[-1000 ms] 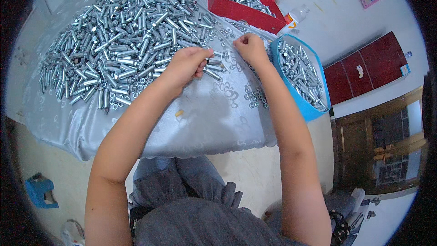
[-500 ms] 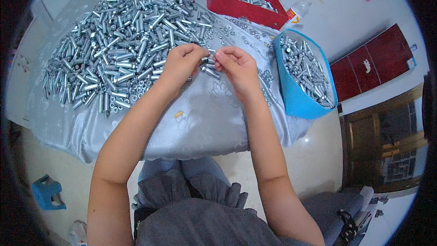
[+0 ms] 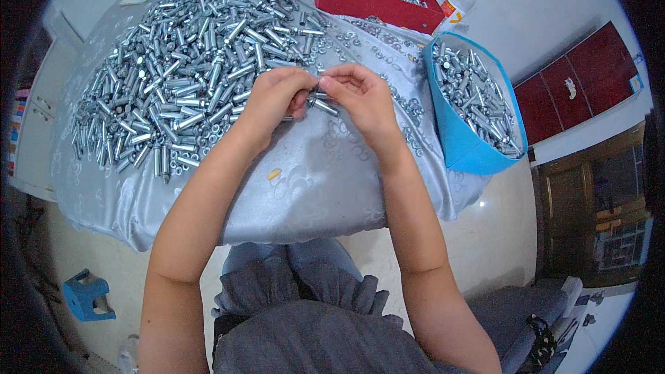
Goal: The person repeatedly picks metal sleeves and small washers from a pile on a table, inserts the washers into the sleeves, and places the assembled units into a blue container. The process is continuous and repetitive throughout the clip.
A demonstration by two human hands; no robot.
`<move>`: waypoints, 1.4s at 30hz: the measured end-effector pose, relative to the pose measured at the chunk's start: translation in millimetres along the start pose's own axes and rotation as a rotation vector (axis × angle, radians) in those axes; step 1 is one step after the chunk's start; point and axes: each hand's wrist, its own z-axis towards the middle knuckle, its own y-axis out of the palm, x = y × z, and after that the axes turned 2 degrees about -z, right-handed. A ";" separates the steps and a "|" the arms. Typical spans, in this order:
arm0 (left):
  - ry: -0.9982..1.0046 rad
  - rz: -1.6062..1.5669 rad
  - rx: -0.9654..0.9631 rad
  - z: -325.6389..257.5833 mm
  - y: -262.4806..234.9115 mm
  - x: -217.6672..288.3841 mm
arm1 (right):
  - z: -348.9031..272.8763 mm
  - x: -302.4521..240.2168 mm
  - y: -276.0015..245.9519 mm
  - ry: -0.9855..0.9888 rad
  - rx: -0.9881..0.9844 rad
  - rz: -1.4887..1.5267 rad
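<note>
My left hand [image 3: 277, 97] and my right hand [image 3: 366, 100] meet over the table, fingertips almost touching. Each is closed in a pinch; whatever sits between the fingers is too small and covered to name. Beneath them lie a few silver sleeve anchor bolts [image 3: 323, 105] on the grey satin tablecloth [image 3: 312, 208]. To the left spreads a large heap of similar metal anchor bolts [image 3: 180, 83], with loose nuts [image 3: 208, 137] along its near edge. Small washers or nuts [image 3: 346, 40] are scattered beyond and to the right of my hands.
At right stands a blue fabric bin [image 3: 478, 158] full of anchor bolts. A red box [image 3: 374, 10] at the back holds more, with a plastic bottle [image 3: 457, 5] beside it. A yellow scrap [image 3: 274, 174] lies near the front edge. On the floor is a blue stool [image 3: 88, 296].
The fingertips of both hands have come closer together, the right hand's fingers curling in more. The whole view has shifted slightly.
</note>
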 end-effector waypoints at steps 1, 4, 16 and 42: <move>-0.004 -0.023 -0.009 1.4 -1.2 -1.1 | -0.6 -0.2 0.8 -0.015 0.012 -0.039; -0.037 -0.145 -0.030 -0.4 -0.5 -0.3 | -2.1 -2.1 3.1 -0.054 0.028 -0.126; -0.131 -0.128 -0.054 -1.1 1.4 0.9 | -4.6 0.3 2.1 -0.153 -0.064 -0.180; -0.162 -0.036 0.048 0.8 4.5 0.0 | 5.1 7.6 -73.5 -0.059 0.343 -1.422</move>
